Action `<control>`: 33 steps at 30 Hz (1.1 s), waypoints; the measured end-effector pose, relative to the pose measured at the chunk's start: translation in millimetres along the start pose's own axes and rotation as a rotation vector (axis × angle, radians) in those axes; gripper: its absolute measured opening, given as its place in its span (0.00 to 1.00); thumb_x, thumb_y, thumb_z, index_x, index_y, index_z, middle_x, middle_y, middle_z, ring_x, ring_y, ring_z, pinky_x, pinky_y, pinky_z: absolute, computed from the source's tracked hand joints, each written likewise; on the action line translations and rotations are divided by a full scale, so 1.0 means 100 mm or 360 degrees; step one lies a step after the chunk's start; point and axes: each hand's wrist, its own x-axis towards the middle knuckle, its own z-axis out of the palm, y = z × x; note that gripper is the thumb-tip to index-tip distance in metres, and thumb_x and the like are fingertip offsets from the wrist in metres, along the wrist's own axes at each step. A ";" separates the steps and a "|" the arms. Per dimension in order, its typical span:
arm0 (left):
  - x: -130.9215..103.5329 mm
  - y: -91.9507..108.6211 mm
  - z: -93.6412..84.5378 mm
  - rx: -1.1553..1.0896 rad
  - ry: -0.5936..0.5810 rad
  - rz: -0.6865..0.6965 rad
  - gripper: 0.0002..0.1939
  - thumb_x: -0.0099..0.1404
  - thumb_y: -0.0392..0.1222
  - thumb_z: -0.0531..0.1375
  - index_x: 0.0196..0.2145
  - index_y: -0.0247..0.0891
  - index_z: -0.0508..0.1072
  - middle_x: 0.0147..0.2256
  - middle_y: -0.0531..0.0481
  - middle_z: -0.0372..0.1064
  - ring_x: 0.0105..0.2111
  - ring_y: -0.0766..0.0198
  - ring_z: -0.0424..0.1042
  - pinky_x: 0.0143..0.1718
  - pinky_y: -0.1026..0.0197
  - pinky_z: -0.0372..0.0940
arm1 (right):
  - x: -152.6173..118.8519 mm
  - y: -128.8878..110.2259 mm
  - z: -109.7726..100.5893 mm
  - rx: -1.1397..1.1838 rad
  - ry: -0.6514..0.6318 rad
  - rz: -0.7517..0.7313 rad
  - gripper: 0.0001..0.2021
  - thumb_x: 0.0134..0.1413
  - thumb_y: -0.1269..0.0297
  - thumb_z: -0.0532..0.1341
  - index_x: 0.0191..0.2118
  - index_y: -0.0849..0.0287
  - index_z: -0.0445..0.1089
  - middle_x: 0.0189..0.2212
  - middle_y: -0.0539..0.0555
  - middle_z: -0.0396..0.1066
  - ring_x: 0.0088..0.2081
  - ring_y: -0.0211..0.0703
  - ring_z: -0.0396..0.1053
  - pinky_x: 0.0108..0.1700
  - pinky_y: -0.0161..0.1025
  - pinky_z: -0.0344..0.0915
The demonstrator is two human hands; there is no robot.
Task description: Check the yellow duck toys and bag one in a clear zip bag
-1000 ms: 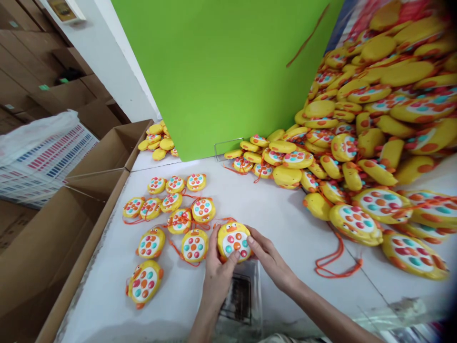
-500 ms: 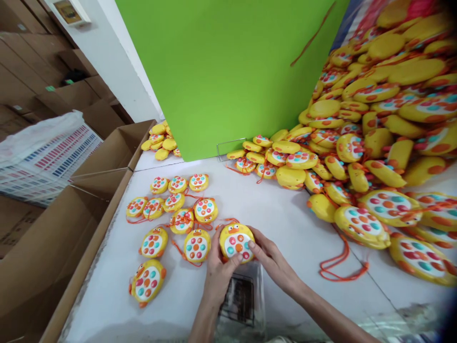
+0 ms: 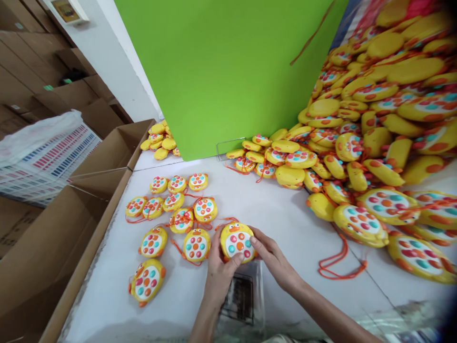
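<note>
1. While it spreads beneath both hands, the flat white surface (image 3: 296,224) carries many toys.
2. A bright green, flat upright panel (image 3: 232,71) stands across its far side.
3. A heap of yellow plastic toys (image 3: 378,140) rises at the right.
4. An open brown cardboard box (image 3: 53,233) runs along the left edge.
5. Eleven loose yellow toys (image 3: 181,220) lie button-side up between box and hands.
6. The left hand (image 3: 218,272) has its grip closed round the held toy's left side, thumb on its lower front.
7. The right hand (image 3: 274,259) grips the opposite side, thumb near a blue button.
8. Between them sits the rounded yellow plastic duck-faced toy (image 3: 236,237), beak pointing away from the person.
9. A thin orange cord (image 3: 228,219) lies just beyond its head.
</note>
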 end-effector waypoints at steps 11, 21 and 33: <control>0.06 -0.05 0.00 0.0019 0.0261 -0.0041 0.31 0.58 0.50 0.61 0.57 0.40 0.61 0.52 0.42 0.66 0.48 0.54 0.69 0.46 0.57 0.67 | 0.01 0.07 0.02 0.0048 -0.0115 -0.0110 0.21 0.56 0.52 0.57 0.51 0.59 0.63 0.44 0.56 0.71 0.42 0.46 0.69 0.43 0.40 0.68; 0.02 0.02 -0.07 0.0119 0.0170 -0.0066 0.36 0.50 0.42 0.67 0.56 0.40 0.61 0.52 0.42 0.65 0.50 0.53 0.68 0.48 0.58 0.66 | 0.10 0.08 -0.12 -0.0321 -0.0170 -0.0175 0.21 0.59 0.52 0.53 0.52 0.61 0.64 0.45 0.58 0.71 0.43 0.47 0.70 0.43 0.41 0.69; 0.70 0.41 -0.71 -0.1018 0.0757 -0.0082 0.08 0.62 0.33 0.54 0.38 0.36 0.70 0.38 0.41 0.75 0.38 0.59 0.75 0.38 0.60 0.70 | 2.03 -0.28 -0.68 -0.2148 0.0206 -0.0841 0.21 0.53 0.73 0.53 0.54 0.68 0.61 0.54 0.69 0.63 0.56 0.56 0.59 0.56 0.51 0.58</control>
